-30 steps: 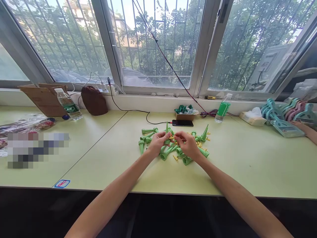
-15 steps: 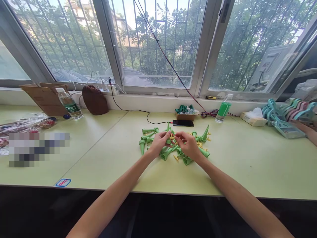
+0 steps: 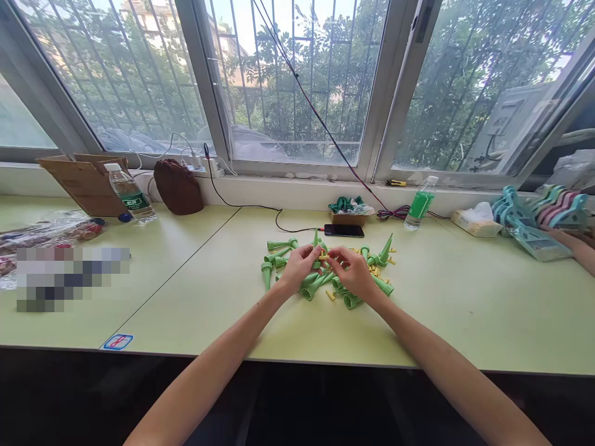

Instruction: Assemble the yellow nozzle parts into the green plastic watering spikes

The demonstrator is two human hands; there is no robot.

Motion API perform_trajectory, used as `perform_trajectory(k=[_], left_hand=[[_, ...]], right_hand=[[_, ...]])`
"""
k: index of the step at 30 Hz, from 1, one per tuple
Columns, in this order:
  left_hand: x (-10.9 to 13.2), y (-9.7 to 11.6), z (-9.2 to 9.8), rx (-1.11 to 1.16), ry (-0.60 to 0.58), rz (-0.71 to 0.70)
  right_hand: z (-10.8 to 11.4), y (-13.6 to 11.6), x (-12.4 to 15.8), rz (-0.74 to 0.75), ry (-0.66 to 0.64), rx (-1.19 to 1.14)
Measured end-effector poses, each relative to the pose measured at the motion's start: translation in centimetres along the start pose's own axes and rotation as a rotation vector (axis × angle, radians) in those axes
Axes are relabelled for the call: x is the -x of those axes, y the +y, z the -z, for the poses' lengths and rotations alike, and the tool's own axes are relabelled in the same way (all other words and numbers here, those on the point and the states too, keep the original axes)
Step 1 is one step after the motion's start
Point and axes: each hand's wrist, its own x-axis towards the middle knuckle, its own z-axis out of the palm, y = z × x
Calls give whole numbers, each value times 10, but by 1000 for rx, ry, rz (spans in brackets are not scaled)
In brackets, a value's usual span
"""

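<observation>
My left hand (image 3: 300, 267) is closed around a green plastic cone (image 3: 316, 237), whose pointed tip stands up above the fingers. Between the two hands lies a small yellow plastic nozzle (image 3: 324, 256), pinched by the fingertips of my right hand (image 3: 354, 270). It meets the left hand's fingers; whether it sits in the green part cannot be made out. Around and under both hands spreads a loose pile of green cones (image 3: 310, 290) with ridged caps. Several yellow nozzles lie among them, one loose nozzle (image 3: 330, 295) at the front.
Behind the pile lie a phone (image 3: 344, 230) on a cable and a small box (image 3: 348, 218). Bottles stand left (image 3: 134, 198) and right (image 3: 419, 204). A tissue box (image 3: 476, 222) and plastic hangers (image 3: 534, 229) are at right, beside another person's hand (image 3: 569, 241). The table's front edge runs below my forearms.
Both hands stay almost in place; the yellow nozzle between them has shifted very slightly. At the far right, the other person's hand has moved a little left.
</observation>
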Motion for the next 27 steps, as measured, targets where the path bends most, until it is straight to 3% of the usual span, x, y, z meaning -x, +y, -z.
perform_trajectory(k=[9,27], left_hand=[[0,-2,4,-49,-74,-20],[0,-1,2,-35,-52,-27]], right_hand=[[0,3,-1,-9,20,22],[0,8,-1,-4,3,42]])
